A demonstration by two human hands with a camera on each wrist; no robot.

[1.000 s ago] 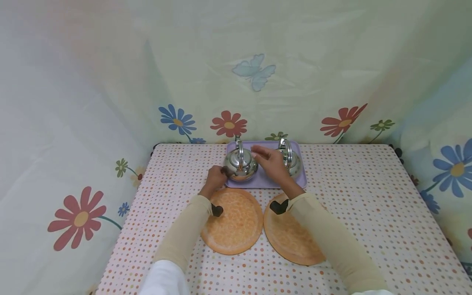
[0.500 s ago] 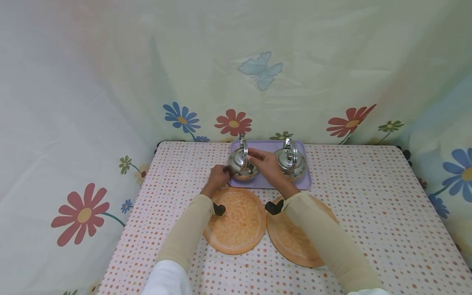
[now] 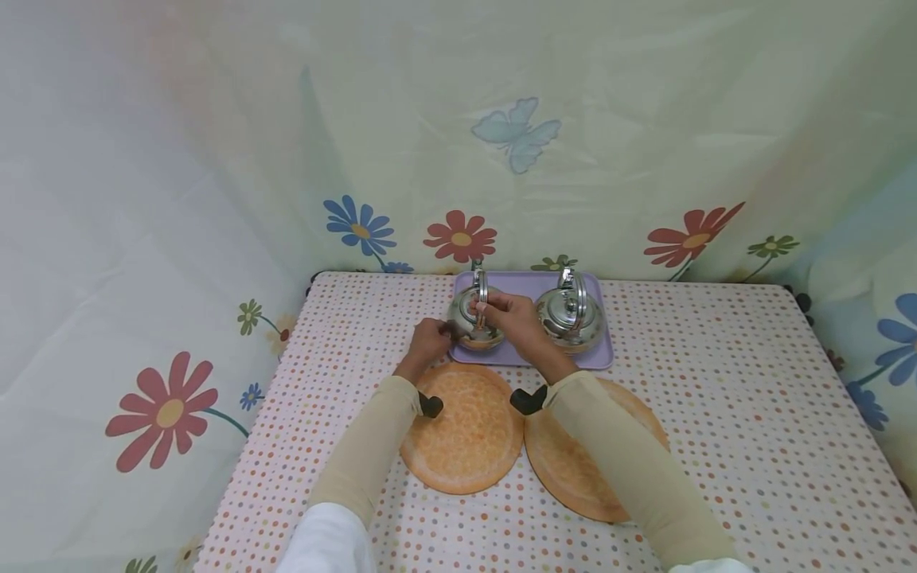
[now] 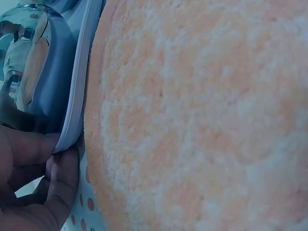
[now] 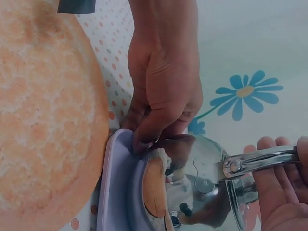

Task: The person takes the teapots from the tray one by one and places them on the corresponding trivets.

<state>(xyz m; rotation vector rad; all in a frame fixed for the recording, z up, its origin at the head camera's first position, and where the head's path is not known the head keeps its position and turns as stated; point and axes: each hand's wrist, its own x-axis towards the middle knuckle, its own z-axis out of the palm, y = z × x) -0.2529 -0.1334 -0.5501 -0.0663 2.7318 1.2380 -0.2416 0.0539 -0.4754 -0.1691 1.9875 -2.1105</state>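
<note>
My left fingers (image 4: 65,173) pinch the tray rim (image 4: 78,91), my right fingers (image 5: 276,185) the left kettle's (image 3: 466,334) handle (image 5: 262,160); both it and the right kettle (image 3: 561,320) seem unlifted so far.

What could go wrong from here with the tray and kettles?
Left hand pinches the tray at its near left corner; lifting there might tilt the left kettle, whose handle the right hand holds.
Right kettle has no hand holding it and could slide if the tray moves.
Left tan disc lies close to the tray's edge; might get dragged.
</note>
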